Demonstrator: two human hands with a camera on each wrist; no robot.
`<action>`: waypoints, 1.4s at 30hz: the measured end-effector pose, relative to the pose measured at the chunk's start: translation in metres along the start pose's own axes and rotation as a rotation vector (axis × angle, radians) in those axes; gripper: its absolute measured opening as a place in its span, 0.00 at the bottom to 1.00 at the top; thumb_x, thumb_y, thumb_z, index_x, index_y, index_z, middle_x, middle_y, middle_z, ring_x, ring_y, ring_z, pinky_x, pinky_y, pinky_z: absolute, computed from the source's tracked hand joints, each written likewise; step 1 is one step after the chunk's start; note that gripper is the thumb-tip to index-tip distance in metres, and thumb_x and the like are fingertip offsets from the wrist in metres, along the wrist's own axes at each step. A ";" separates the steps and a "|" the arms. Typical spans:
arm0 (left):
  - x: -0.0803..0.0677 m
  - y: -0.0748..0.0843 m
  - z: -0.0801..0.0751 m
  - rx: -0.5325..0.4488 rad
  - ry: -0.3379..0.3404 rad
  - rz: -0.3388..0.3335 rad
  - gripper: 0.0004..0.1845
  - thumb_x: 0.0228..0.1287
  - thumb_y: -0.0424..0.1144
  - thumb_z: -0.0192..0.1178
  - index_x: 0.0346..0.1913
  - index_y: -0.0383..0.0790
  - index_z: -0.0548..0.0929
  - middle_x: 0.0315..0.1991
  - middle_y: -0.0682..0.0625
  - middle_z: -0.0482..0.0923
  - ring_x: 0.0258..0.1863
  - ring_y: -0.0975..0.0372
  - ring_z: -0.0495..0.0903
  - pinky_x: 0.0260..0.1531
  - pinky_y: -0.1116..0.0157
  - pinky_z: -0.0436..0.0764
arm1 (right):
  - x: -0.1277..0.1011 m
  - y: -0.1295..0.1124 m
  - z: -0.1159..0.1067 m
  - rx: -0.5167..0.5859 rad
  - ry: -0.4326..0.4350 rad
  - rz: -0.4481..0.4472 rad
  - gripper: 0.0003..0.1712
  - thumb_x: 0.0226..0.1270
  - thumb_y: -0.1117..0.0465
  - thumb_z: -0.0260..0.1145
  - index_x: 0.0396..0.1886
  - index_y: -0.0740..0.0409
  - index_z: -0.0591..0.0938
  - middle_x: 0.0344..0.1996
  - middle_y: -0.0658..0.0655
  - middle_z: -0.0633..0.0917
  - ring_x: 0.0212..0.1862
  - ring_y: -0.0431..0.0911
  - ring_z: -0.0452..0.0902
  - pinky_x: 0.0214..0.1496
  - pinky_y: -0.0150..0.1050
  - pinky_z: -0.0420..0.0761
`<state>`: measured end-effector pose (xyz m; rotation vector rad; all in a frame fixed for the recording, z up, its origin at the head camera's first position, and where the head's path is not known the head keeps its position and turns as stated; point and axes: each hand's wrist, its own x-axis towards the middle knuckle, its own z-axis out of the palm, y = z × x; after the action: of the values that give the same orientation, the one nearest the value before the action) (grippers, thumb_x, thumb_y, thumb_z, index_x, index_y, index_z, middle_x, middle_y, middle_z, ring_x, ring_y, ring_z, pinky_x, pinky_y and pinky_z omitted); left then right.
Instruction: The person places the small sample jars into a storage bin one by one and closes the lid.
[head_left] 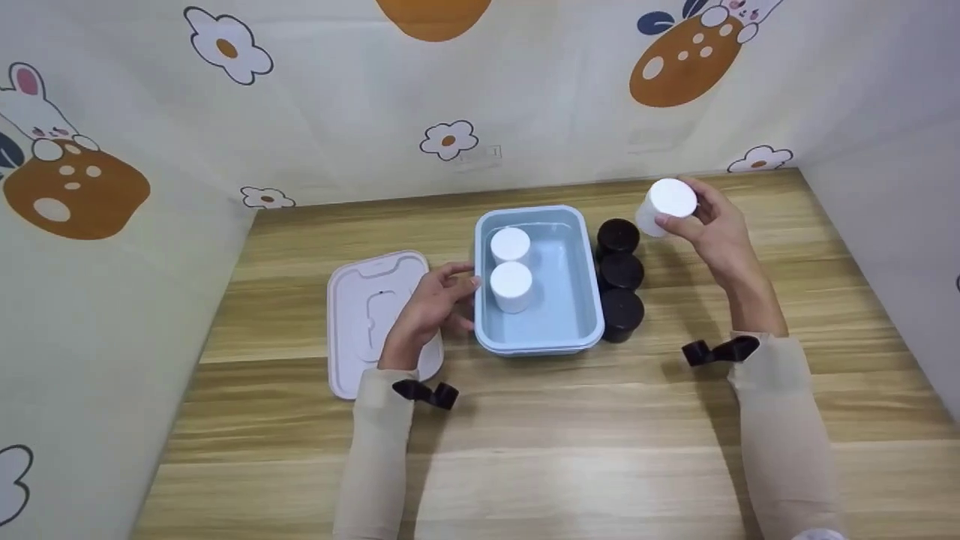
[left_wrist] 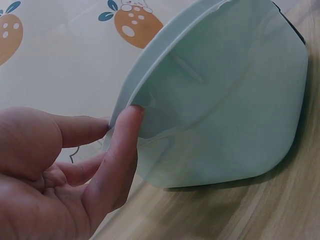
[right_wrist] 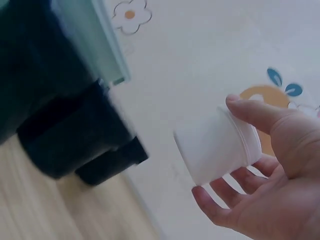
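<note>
A white lidded jar point(head_left: 672, 198) is raised over the right side of the table, gripped between the thumb and fingers of my right hand point(head_left: 718, 229). In the right wrist view its ribless white side point(right_wrist: 212, 147) faces the camera. My left hand point(head_left: 433, 300) pinches the rim of the light blue plastic bin point(head_left: 538, 349) at its left side; the left wrist view shows thumb and fingers point(left_wrist: 125, 135) at that rim. Inside the bin, along its left wall, stand two more white jars point(head_left: 511, 279), one behind the other.
Three black jars point(head_left: 621, 307) stand in a row against the bin's right side. A pale lid point(head_left: 349, 330) lies flat on the wooden table point(head_left: 540, 450) to the left, partly under my left forearm. A patterned curtain point(head_left: 337, 135) hangs behind the table.
</note>
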<state>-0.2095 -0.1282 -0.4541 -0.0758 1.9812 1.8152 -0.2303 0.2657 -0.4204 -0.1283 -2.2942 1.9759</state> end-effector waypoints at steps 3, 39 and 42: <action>-0.001 -0.001 -0.001 0.000 0.004 -0.002 0.24 0.74 0.39 0.58 0.70 0.39 0.70 0.51 0.39 0.82 0.37 0.59 0.85 0.21 0.65 0.89 | -0.009 -0.013 0.007 0.019 -0.044 -0.042 0.41 0.59 0.66 0.75 0.72 0.58 0.70 0.67 0.56 0.73 0.70 0.48 0.68 0.56 0.19 0.78; -0.001 0.000 0.000 0.005 0.003 -0.012 0.24 0.75 0.40 0.57 0.70 0.41 0.70 0.56 0.39 0.81 0.49 0.53 0.84 0.22 0.65 0.89 | -0.073 -0.040 0.104 -0.436 -0.528 -0.240 0.38 0.52 0.63 0.80 0.64 0.60 0.77 0.57 0.65 0.74 0.58 0.56 0.74 0.59 0.53 0.86; -0.002 0.000 0.000 0.010 0.000 -0.009 0.24 0.75 0.40 0.57 0.70 0.41 0.70 0.56 0.39 0.81 0.48 0.55 0.85 0.22 0.65 0.89 | -0.074 -0.039 0.107 -0.514 -0.572 -0.299 0.36 0.52 0.61 0.80 0.62 0.58 0.78 0.54 0.64 0.77 0.57 0.55 0.75 0.56 0.49 0.86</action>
<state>-0.2076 -0.1283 -0.4538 -0.0812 1.9867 1.7995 -0.1711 0.1450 -0.4001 0.7867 -2.8948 1.3574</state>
